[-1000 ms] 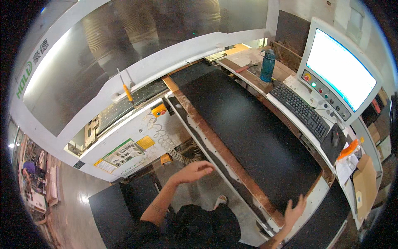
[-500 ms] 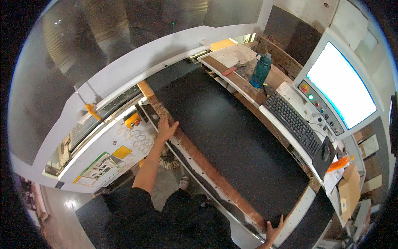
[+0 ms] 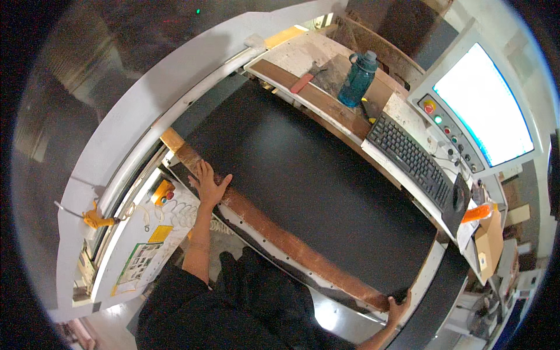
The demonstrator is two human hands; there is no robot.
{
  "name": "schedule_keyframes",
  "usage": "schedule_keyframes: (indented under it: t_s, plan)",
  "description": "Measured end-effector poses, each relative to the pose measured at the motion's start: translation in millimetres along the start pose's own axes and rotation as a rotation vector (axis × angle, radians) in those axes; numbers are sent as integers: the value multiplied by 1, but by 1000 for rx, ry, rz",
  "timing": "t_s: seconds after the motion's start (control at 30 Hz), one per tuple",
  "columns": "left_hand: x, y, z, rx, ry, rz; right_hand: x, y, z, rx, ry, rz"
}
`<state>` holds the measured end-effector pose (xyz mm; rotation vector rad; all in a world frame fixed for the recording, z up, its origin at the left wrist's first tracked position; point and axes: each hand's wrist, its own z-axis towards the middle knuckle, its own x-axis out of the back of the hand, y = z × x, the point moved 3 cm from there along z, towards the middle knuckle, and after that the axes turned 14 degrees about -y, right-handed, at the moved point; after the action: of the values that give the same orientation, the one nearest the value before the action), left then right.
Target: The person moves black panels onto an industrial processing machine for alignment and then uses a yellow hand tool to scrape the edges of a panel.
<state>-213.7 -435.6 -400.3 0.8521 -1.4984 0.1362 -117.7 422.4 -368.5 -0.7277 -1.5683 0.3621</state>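
Observation:
A large black panel (image 3: 303,175) lies flat in front of me, with a worn brown strip (image 3: 274,233) along its near long side. My left hand (image 3: 209,185) rests on the strip's far-left part, fingers spread and reaching to the panel's edge. At the near right corner, my right hand (image 3: 399,309) touches the strip's end, thumb and fingers apart; part of it is hard to make out. A white end rail (image 3: 423,277) runs beside that hand. Neither hand shows anything lifted.
Beyond the panel, a shelf holds a teal bottle (image 3: 357,80), a red-handled tool (image 3: 304,80), a keyboard (image 3: 408,160) and a mouse (image 3: 459,201). A lit monitor (image 3: 484,111) stands right. Left are a curved white machine guard (image 3: 111,116) and a yellow-and-red stop button (image 3: 165,194).
The whole view has shifted and turned slightly, bringing the panel's near edge leftward. Both hands stay at about the same places along the brown strip.

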Motion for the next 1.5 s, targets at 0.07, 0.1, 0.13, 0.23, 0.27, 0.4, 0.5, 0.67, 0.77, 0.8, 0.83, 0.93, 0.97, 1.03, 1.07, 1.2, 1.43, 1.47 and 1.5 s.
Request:
schedule_keyframes:
  t_s: [0.07, 0.1, 0.13, 0.23, 0.27, 0.4, 0.5, 0.67, 0.77, 0.8, 0.83, 0.93, 0.97, 1.03, 1.07, 1.2, 1.43, 1.47, 1.5]
  plan:
    - [4, 1, 0, 7, -7, 5, 0, 6, 3, 42, -11, 41]
    - [4, 2, 1, 6, -11, 6, 3, 14, 1, 50, 21, 36]
    - [8, -2, 0, 10, -15, 15, 7, 27, 6, 69, 31, -6]
    - [9, -20, -4, 28, 13, 19, -5, -6, 14, 89, 23, -120]
    - [8, -23, 6, 10, 16, 21, -7, 4, 10, 99, 63, -169]
    - [13, -32, 28, 10, -39, 16, -23, 4, -1, 192, 131, -230]
    - [22, -40, 41, 15, -28, 4, -37, -30, 2, 152, 143, -266]
    - [28, -66, 48, -10, 21, 140, -57, -26, -4, 116, 264, -302]
    - [25, -65, 49, -48, 63, 132, -56, -24, -5, 86, 194, -278]
    - [25, -63, 48, -59, 70, 156, -56, -20, -7, 96, 236, -330]
    - [26, -64, 46, -71, 75, 182, -55, -16, -8, 102, 231, -352]
    - [28, -65, 44, -78, 78, 216, -54, -9, -9, 104, 214, -410]
    - [28, -66, 43, -74, 77, 220, -56, -10, -9, 112, 214, -402]
    - [29, -65, 43, -93, 77, 220, -56, -16, -7, 129, 211, -386]
    - [29, -63, 42, -101, 75, 219, -57, -20, -6, 155, 222, -394]
    - [32, -52, 45, -96, 108, 192, -52, -5, -6, 153, 174, -392]
    - [22, -68, 50, -82, 108, 71, -60, -23, 5, 150, 167, -270]
    - [25, -62, 51, -97, 111, 41, -58, -18, 0, 134, 194, -298]
    - [28, -57, 50, -114, 113, 11, -55, -12, -3, 144, 191, -325]
